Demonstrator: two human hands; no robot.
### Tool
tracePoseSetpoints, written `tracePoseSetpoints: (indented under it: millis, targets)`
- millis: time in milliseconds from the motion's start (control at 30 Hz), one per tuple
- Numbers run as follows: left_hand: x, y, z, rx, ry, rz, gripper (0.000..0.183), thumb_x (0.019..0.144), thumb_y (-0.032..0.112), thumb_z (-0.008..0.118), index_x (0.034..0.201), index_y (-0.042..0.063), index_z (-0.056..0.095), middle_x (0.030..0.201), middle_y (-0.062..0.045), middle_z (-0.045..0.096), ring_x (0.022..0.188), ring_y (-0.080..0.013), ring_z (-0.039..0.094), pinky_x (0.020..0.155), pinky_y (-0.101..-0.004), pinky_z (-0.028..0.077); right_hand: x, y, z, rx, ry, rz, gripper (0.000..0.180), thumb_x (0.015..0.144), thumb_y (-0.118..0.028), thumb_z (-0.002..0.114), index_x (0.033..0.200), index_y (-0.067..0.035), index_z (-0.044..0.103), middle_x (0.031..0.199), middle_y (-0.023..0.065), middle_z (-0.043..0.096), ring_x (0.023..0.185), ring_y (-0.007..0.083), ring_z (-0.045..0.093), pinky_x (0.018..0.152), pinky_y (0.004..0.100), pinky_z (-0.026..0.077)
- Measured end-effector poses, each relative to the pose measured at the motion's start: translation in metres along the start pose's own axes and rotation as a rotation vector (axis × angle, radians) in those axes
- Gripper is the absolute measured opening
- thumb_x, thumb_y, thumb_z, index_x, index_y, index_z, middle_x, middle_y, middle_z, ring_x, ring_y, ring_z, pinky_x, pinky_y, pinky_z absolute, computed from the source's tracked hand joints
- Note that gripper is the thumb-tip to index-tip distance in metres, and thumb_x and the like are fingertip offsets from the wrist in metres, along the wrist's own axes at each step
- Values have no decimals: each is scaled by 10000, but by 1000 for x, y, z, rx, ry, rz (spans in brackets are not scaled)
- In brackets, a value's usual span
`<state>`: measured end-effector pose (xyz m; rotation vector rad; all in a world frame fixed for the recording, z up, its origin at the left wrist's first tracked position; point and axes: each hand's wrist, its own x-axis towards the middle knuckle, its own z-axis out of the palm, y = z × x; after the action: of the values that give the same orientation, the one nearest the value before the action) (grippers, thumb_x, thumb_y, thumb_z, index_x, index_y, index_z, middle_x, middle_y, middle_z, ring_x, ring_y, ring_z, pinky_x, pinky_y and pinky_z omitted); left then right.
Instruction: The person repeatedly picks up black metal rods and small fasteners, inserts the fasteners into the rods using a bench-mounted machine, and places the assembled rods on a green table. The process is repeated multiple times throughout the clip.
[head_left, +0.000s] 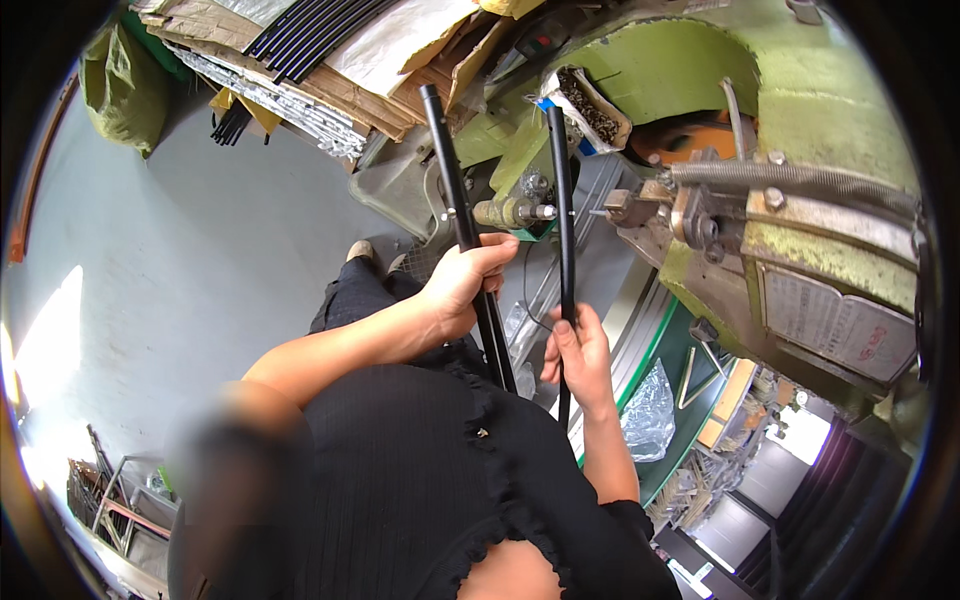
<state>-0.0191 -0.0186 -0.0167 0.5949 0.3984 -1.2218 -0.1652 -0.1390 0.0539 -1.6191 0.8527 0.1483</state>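
My left hand (469, 281) is closed around black tubes (447, 161), which slant down past my front; below the hand two lie side by side. A small shiny pin stands out near their upper part. In the fingers of my right hand (576, 349) is another black tube (561, 172), nearly upright in the picture, with small holes near its top end. This tube passes between the metal spindle (517, 213) of a green machine (810, 97) and a thin pin (598, 213) on the machine's right-hand part. Whether the tube touches either one, I cannot tell.
An open box of small metal parts (592, 109) sits on the machine. Black tubes (307, 34) lie on cardboard (375, 112) at the upper left. A green sack (124, 86) stands on the floor. Right of my right hand, clear plastic film (649, 420) lies on a green surface (686, 435).
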Motion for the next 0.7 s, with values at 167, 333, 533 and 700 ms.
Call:
tracePoseSetpoints:
  millis: [167, 333, 533, 700]
  targets:
    - [-6, -2, -23, -256, -88, -214, 165, 914, 284, 550, 935, 124, 585, 716, 64, 525, 637, -72, 483, 578, -227, 373, -15, 15, -9, -161, 151, 5, 336, 953, -340, 492, 853, -20, 520, 583, 20, 496, 435, 75, 514, 397, 177, 386]
    - [-10, -3, -27, -251, -178, -255, 193, 921, 280, 533, 1021, 127, 597, 936, 27, 642, 866, -93, 601, 685, -260, 421, -22, 15, 0, -271, 219, -59, 352, 963, -336, 476, 823, -16, 522, 564, -16, 432, 427, 32, 390, 409, 184, 344]
    - [-8, 0, -25, -177, -157, -181, 214, 924, 281, 527, 1048, 123, 599, 966, 29, 634, 879, -80, 585, 706, -242, 404, -19, 16, -3, -282, 218, -77, 334, 969, -315, 467, 828, -17, 519, 566, -22, 421, 429, 27, 374, 403, 175, 332]
    - [-10, 6, -19, -186, -153, -152, 217, 922, 265, 533, 1045, 101, 604, 946, 21, 637, 866, -83, 590, 705, -227, 408, -18, 13, -1, -237, 241, -86, 371, 944, -364, 513, 800, -22, 541, 533, -38, 421, 434, 31, 393, 401, 198, 311]
